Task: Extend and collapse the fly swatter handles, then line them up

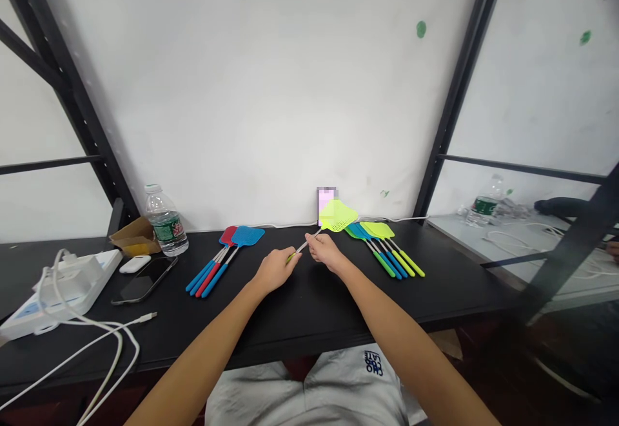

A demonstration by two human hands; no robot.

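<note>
Head-worn view, forward and down

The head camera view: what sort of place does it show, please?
Probably an indoor workstation: a black table against a white wall, with dark metal posts, a white power strip and fly swatters laid in two groups.

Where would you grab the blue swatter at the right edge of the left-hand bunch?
Probably by its blue handle, reaching from the person's side and slightly right. It is slim and straight and points toward the person, while a red handle lies close on its left. Its broad, flat head overlaps a red head, making that end look more awkward.
</note>
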